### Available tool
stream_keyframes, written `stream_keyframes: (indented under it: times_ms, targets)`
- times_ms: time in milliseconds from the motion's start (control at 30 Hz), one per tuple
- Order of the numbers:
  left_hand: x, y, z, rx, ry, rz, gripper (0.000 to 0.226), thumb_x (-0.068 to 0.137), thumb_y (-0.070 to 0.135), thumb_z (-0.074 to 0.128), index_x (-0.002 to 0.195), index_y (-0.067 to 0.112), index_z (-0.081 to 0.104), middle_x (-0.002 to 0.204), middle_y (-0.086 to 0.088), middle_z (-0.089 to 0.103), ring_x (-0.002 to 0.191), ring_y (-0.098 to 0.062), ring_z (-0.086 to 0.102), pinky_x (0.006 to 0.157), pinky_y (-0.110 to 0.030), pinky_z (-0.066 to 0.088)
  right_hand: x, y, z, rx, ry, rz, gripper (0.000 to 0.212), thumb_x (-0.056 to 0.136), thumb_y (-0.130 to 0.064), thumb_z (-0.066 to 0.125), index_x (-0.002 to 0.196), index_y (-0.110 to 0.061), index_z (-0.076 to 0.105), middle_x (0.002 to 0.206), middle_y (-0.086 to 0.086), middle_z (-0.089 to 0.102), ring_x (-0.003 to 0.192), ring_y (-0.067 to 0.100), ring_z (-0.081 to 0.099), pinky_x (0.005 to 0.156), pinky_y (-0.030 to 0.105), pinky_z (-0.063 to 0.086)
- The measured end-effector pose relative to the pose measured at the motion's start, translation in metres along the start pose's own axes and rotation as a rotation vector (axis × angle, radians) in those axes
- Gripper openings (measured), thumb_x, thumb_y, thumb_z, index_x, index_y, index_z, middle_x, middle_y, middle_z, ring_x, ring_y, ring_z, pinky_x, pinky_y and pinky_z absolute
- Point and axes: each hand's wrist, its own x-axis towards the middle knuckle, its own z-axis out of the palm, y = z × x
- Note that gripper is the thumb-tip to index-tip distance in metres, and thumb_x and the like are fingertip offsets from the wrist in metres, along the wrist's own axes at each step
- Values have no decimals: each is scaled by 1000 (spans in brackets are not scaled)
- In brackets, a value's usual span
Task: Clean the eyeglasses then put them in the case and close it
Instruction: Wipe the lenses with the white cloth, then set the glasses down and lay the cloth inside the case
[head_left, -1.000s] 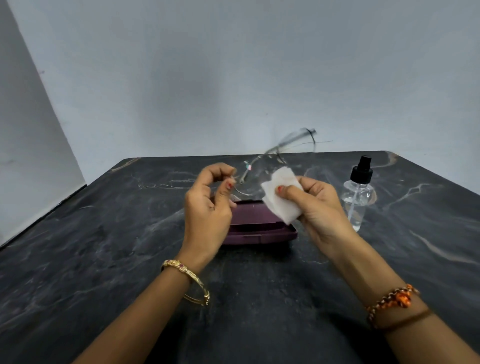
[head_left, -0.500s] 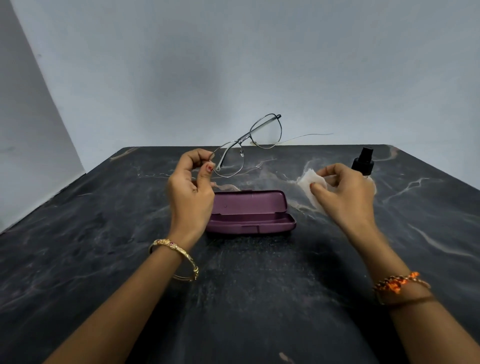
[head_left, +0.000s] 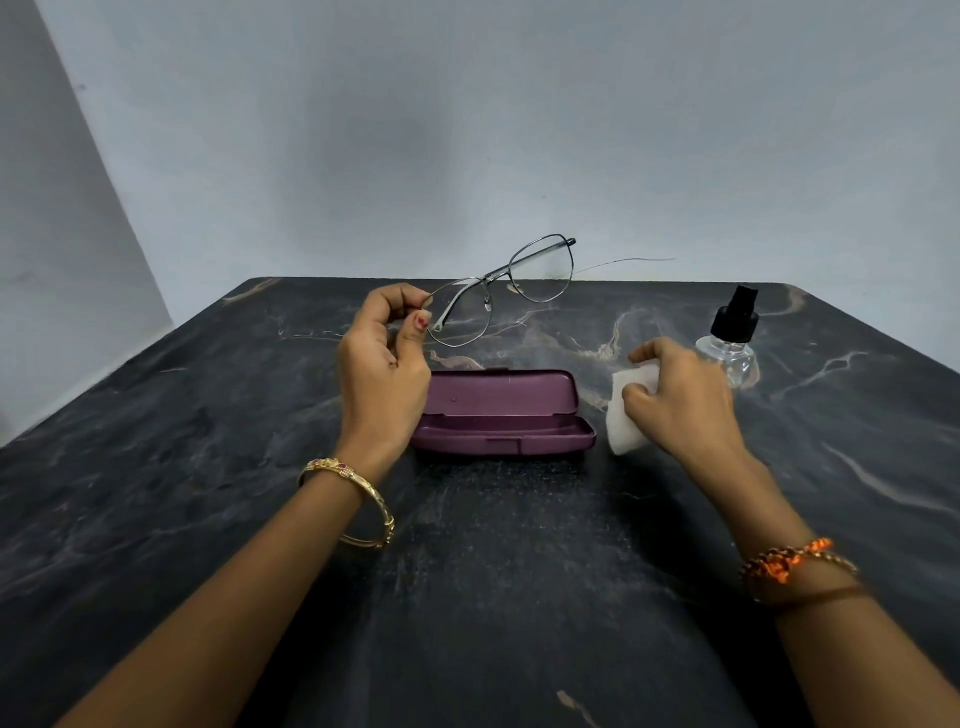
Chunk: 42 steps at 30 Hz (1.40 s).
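Note:
My left hand (head_left: 382, 364) pinches the near corner of thin metal-framed eyeglasses (head_left: 506, 286) and holds them up above the table, behind the case. The purple glasses case (head_left: 501, 410) lies open on the dark marble table (head_left: 493, 571), lid tipped back, with nothing visible inside. My right hand (head_left: 680, 400) is low at the right of the case, fingers closed on a white cleaning cloth (head_left: 626, 415) that rests on or just above the table.
A small clear spray bottle (head_left: 732, 338) with a black nozzle stands just behind my right hand. A grey wall rises behind the table's far edge. A thin wire-like line shows on the wall behind the glasses.
My hands have parted: the right one carried the cloth away from the lenses, rightward and down to the table beside the case. The left hand keeps the glasses raised.

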Motion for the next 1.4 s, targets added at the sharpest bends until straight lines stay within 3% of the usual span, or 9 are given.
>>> stream_keyframes:
  times_ms: [367, 500, 567, 667, 767, 833, 900, 1033, 1400]
  targets:
    - [-3, 4, 1, 0, -22, 5, 18, 86, 1, 48, 88, 18, 53, 81, 13, 54, 70, 13, 53, 61, -4, 42, -5, 0, 5, -185, -145, -95, 56, 75, 4, 54, 127, -10, 41, 121, 16, 54, 109, 33, 50, 76, 31, 34]
    - [-4, 6, 1, 5, -25, 2, 18, 86, 0, 48, 89, 17, 53, 81, 12, 54, 72, 14, 53, 63, -3, 43, -5, 0, 6, -229, -157, -177, 47, 76, 2, 56, 121, -10, 50, 123, 16, 51, 112, 32, 48, 86, 38, 41]
    - [-3, 7, 0, 5, -26, -7, 19, 86, -1, 48, 88, 18, 53, 82, 12, 54, 73, 13, 53, 65, -4, 43, -4, -2, 5, -158, -54, -225, 33, 80, -1, 54, 113, -8, 58, 119, 15, 57, 109, 31, 52, 85, 37, 42]
    - [-5, 9, 0, 30, -37, 1, 22, 86, -1, 48, 87, 20, 52, 83, 10, 54, 78, 3, 54, 69, -6, 44, -4, -8, 0, 93, 160, -270, 19, 86, -7, 52, 99, -6, 66, 100, 11, 68, 88, 22, 61, 76, 29, 46]
    - [-9, 14, 0, 117, -78, 115, 22, 84, -4, 48, 92, 16, 53, 89, 0, 54, 83, -7, 51, 73, -7, 43, -5, -16, -4, 360, 262, -219, 19, 89, -11, 50, 94, -9, 68, 85, 0, 68, 71, 7, 58, 64, 9, 44]
    - [-12, 18, 1, 171, -103, 204, 19, 82, -6, 49, 94, 7, 56, 87, 4, 52, 83, -8, 49, 74, -9, 43, -6, -19, -6, 555, 291, -146, 20, 90, -14, 48, 96, -13, 67, 82, -7, 65, 75, 3, 61, 68, 9, 46]
    - [-15, 22, 3, 206, -132, 268, 17, 80, -8, 49, 92, 0, 57, 85, 8, 50, 83, -10, 48, 74, -13, 43, -7, -22, -8, 736, 296, -84, 20, 92, -15, 46, 98, -17, 65, 84, -10, 65, 81, -2, 62, 74, 11, 49]
    - [-18, 26, 5, 239, -180, 342, 13, 78, -6, 50, 89, -3, 58, 85, -1, 52, 83, -8, 46, 74, -16, 42, -6, -25, -10, 965, 193, -16, 21, 93, -16, 46, 94, -14, 66, 85, -6, 66, 77, -2, 62, 69, 8, 48]
    - [-18, 24, 6, 206, -174, 303, 13, 79, -3, 50, 89, -1, 58, 85, 0, 53, 80, -5, 46, 74, -16, 43, -5, -23, -8, 1118, 82, -28, 19, 90, -14, 50, 81, -21, 65, 62, -17, 70, 66, -2, 62, 61, 10, 47]
